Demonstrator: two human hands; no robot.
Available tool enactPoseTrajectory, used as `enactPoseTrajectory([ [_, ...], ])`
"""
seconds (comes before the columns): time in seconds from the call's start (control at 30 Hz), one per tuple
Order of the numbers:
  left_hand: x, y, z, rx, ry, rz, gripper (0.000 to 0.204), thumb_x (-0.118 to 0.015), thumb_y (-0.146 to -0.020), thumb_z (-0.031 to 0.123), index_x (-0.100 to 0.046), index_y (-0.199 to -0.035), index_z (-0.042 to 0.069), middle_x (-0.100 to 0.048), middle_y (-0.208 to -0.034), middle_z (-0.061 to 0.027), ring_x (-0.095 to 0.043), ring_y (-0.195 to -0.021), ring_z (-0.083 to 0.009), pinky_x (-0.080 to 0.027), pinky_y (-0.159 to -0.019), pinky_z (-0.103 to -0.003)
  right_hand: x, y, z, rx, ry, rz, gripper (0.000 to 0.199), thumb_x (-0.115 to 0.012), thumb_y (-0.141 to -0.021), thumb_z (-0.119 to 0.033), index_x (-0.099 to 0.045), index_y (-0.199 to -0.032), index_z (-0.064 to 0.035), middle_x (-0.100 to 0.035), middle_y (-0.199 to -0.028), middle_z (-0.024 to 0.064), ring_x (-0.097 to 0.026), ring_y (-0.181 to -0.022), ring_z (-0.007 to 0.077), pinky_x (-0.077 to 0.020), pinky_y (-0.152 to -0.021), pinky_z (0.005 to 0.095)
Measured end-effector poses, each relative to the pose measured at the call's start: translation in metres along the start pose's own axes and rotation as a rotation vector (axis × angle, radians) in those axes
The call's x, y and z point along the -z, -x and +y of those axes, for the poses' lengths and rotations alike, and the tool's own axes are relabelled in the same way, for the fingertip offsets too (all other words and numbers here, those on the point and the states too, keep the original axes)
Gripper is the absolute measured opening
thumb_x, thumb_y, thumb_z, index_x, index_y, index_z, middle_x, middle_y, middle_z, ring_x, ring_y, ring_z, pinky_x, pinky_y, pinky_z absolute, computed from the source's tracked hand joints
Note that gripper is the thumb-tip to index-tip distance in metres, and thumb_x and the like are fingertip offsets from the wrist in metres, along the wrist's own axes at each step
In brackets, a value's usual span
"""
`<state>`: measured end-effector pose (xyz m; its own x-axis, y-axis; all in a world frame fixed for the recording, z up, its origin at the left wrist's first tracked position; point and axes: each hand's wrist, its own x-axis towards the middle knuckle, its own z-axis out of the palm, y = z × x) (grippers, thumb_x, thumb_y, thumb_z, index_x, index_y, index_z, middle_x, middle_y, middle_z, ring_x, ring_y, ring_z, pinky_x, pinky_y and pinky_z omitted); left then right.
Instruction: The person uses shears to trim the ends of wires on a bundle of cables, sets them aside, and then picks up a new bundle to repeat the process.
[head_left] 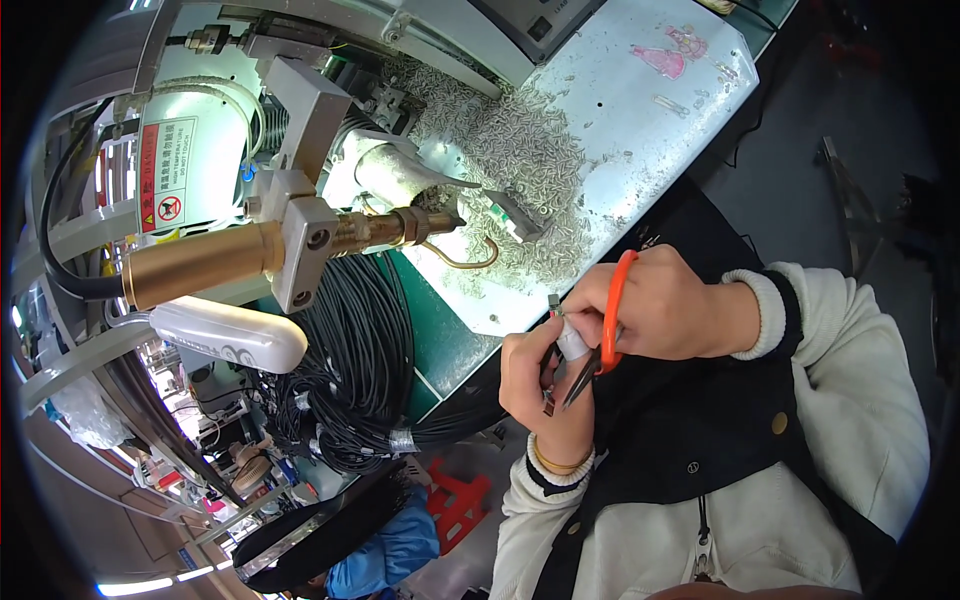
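Note:
My right hand (660,305) is closed, with a pair of scissors (622,300) hooked in it by an orange handle loop; the dark blades point down and toward my left wrist. Its fingertips meet those of my left hand (530,380), whose fingers are pinched together. At their meeting point a small metal connector (553,301) sticks up, with thin coloured wires just below it. A white wrapping (572,343) shows between the hands; whether it covers a finger is unclear. A small dark piece with some red (549,404) pokes out under my left fingers.
A brass-coloured cylinder (205,262) in a metal clamp (308,240) reaches over the bench from the left. Many small metal bits (520,150) cover the white bench plate (640,140). Coiled black cables (350,340) lie left of my hands. Behind sit a red stool (460,505) and a person in blue (390,550).

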<state>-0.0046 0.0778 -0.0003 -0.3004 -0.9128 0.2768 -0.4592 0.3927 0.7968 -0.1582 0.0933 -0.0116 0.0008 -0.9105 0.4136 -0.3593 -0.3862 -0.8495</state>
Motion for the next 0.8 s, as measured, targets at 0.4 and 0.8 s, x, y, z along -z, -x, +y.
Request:
enactPoseTrajectory([
  [0.4,0.006,-0.008,0.003,0.444,0.659,0.027,0.013,-0.056,-0.078,-0.005,-0.053,-0.090,-0.002,-0.056,-0.076,-0.0011,-0.046,-0.060,-0.0009,-0.034,-0.052,-0.014,0.007,-0.004,-0.005,-0.449,-0.490,-0.071,0.019,-0.065,-0.073,-0.016,-0.052,-0.076,-0.0032,-0.054,-0.055,0.0046,-0.056,-0.047,0.0130,-0.0407,-0.043,0.0233],
  [0.8,0.006,-0.014,0.005,0.376,0.522,0.074,0.011,-0.055,-0.079,-0.004,-0.053,-0.089,-0.001,-0.056,-0.075,-0.0027,-0.043,-0.056,-0.0014,-0.031,-0.049,-0.014,0.000,0.003,0.002,-0.339,0.208,-0.299,0.030,-0.063,-0.071,-0.030,-0.054,-0.064,-0.0028,-0.053,-0.050,0.0078,-0.055,-0.045,0.0259,-0.0418,-0.043,0.0316],
])
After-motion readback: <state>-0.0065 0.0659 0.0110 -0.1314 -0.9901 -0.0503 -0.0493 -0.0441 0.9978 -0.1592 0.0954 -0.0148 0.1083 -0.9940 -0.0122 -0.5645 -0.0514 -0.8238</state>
